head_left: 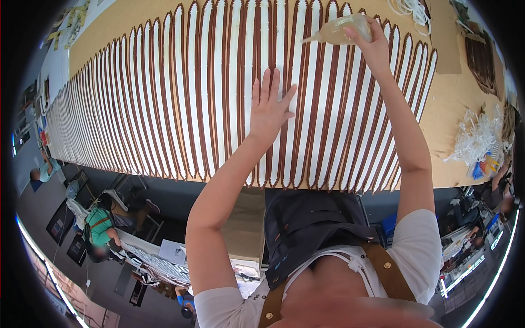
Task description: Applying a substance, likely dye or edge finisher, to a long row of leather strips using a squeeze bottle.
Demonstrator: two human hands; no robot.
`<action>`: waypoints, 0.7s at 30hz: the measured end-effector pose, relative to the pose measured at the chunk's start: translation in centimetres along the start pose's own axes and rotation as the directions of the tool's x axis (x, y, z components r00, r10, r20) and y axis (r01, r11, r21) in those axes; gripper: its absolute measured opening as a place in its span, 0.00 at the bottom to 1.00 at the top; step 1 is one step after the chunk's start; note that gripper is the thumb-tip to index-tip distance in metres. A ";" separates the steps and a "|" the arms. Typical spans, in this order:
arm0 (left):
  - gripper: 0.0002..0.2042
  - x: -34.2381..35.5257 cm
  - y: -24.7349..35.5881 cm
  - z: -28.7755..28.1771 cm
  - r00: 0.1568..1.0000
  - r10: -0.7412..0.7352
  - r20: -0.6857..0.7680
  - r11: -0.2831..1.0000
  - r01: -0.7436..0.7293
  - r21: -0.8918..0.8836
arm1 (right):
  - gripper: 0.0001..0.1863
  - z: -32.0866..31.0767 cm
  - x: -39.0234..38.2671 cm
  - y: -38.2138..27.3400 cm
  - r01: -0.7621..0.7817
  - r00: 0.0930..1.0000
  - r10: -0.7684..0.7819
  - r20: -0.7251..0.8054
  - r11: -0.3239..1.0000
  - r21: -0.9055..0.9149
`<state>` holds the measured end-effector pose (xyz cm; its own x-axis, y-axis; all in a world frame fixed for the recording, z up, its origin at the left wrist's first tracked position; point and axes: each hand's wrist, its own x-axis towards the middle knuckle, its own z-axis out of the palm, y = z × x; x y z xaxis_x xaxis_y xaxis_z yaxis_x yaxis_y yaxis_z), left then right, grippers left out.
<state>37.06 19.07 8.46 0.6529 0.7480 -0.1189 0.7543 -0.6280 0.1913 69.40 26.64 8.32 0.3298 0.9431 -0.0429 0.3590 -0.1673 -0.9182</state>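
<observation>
A tan table [456, 123] is covered by a broad row of white strips [235, 98] edged in brown; their long axes are directed away from the person, with pointed tips at both ends. The right arm is stretched farther forward than the left, its elbow bent outward. The left hand [267, 115] is laid palm down mid-row, fingers spread wide, nothing gripped. By the right hand [374, 42], a translucent squeeze bottle [334, 31] is held over the strips' far ends, tilted crosswise, its nozzle [311, 38] pointed left; whether the tip is touching cannot be told.
</observation>
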 end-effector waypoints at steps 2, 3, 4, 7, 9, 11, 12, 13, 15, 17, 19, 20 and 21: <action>0.42 0.1 0.0 0.0 1.000 0.000 -0.006 1.000 0.000 -0.006 | 0.36 0.3 0.3 -0.1 0.011 0.999 -0.011 -0.043 1.000 0.005; 0.42 0.1 0.0 0.1 1.000 0.001 -0.010 1.000 -0.001 -0.012 | 0.36 0.5 0.4 -0.1 0.021 0.996 -0.020 -0.087 1.000 0.011; 0.42 0.0 0.0 0.2 1.000 0.000 -0.010 1.000 0.000 -0.011 | 0.36 0.8 0.8 -0.2 0.021 0.996 -0.020 -0.086 1.000 0.012; 0.44 0.0 0.1 0.4 0.999 -0.005 -0.050 1.000 0.006 0.030 | 0.35 1.7 2.1 -0.5 0.092 0.977 -0.091 -0.195 0.996 -0.003; 0.44 0.1 0.2 0.3 0.999 -0.008 -0.040 0.999 0.010 0.050 | 0.36 1.8 2.6 -0.6 0.108 0.966 -0.126 -0.224 0.990 -0.088; 0.43 0.2 0.2 0.1 1.000 -0.007 -0.018 1.000 0.007 0.030 | 0.36 1.7 2.4 -0.3 0.107 0.971 -0.129 -0.201 0.987 -0.117; 0.41 0.1 0.2 0.0 1.000 -0.008 0.003 1.000 0.008 0.010 | 0.36 1.6 2.3 -0.3 0.108 0.976 -0.133 -0.175 0.984 -0.144; 0.41 0.1 0.2 -0.1 1.000 -0.008 0.003 1.000 0.008 0.011 | 0.36 1.4 2.2 -0.4 0.109 0.975 -0.133 -0.175 0.984 -0.144; 0.41 0.2 0.2 -0.3 1.000 -0.005 0.012 1.000 0.005 0.006 | 0.36 0.5 1.8 -0.5 0.029 0.995 -0.026 0.096 0.999 -0.033; 0.41 0.3 0.4 -0.5 0.999 -0.001 0.037 1.000 0.000 0.017 | 0.37 -0.5 1.6 -0.4 -0.078 0.988 0.068 0.142 0.995 0.066; 0.41 0.7 0.7 -1.0 0.998 0.005 0.060 1.000 -0.007 0.028 | 0.37 -1.6 1.9 0.0 -0.186 0.969 0.154 0.194 0.970 0.158; 0.41 1.0 0.9 -1.3 0.998 -0.007 0.069 1.000 0.007 0.001 | 0.37 -2.1 2.5 0.3 -0.248 0.964 0.178 0.197 0.869 0.429; 0.42 1.1 1.1 -1.3 0.997 -0.018 0.079 0.999 0.021 -0.027 | 0.37 -2.3 3.0 0.3 -0.288 0.957 0.199 0.209 0.691 0.663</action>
<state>38.48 19.50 9.81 0.6423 0.7402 -0.1990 0.7655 -0.6065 0.2149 72.51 28.80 8.77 0.2052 0.9295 -0.3064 -0.4263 -0.1969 -0.8829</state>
